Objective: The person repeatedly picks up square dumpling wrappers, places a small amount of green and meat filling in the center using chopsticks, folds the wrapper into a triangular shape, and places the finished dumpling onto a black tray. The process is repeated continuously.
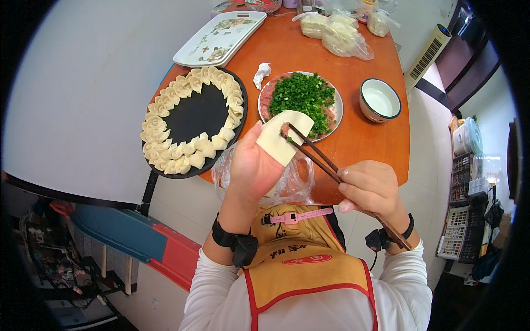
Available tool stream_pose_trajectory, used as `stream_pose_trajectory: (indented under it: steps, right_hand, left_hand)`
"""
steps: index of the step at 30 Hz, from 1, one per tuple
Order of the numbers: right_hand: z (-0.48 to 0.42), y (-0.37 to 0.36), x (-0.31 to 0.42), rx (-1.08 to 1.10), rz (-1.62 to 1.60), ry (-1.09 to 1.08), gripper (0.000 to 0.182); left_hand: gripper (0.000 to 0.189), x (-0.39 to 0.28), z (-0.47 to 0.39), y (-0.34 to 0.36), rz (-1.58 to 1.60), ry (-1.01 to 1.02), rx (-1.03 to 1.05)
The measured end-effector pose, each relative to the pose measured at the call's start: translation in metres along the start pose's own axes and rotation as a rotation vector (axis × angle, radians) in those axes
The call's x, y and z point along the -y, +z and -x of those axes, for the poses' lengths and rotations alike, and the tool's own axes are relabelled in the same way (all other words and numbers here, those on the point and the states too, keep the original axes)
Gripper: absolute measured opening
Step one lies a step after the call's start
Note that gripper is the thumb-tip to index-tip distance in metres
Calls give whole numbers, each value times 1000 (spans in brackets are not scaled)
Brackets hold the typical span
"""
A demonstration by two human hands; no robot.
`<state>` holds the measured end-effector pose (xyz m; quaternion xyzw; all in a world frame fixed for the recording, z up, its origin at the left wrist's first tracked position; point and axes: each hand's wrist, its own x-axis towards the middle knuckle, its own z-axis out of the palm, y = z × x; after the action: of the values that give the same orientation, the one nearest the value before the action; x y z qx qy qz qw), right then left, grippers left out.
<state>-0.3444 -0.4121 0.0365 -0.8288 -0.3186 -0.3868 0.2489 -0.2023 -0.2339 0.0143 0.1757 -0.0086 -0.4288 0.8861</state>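
A square dough wrapper [278, 145] rests across the fingers of my left hand [255, 165], which is turned palm up. My right hand [368, 188] grips a pair of dark wooden chopsticks [316, 161]. Their tips touch a small lump of pink meat filling [285, 128] on the wrapper, with a bit of green on it. Just beyond, a white plate [338, 108] bears minced meat [268, 93] heaped with chopped green onion [300, 92]. On the left, a round black tray [196, 111] carries folded dumplings [159, 108] set around its rim.
A bowl of clear liquid [380, 98] stands at the right. Stacked floral trays [219, 39] lie at the back left, and bagged wrappers [341, 35] at the back. A crumpled white tissue [261, 74] is near the plate. A clear plastic bag [300, 180] lies at the table's front edge.
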Motion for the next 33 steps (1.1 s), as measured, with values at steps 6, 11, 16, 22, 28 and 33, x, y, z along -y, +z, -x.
stream_pose_trajectory:
  steps: [6,11,16,22,28,33]
  right_hand:
    - [4,-18,4,-55,-61,133,20]
    - [16,-29,-19,-472,-110,802,14]
    - [8,-33,-61,-460,-293,1093,23]
    - [-5,-24,-73,-307,-274,1110,25]
    - [3,-23,-66,-70,-14,924,20]
    - [3,-28,-59,-20,195,671,19]
  left_hand:
    - [49,-4,0,-3,18,32,-20]
    - [49,-2,4,-5,-61,88,-95]
    - [47,0,9,-13,-84,78,-109]
    - [48,-1,13,-16,-112,59,-89]
    - [48,-3,16,-19,-123,53,-102]
    - [48,-2,15,-20,-105,27,-78]
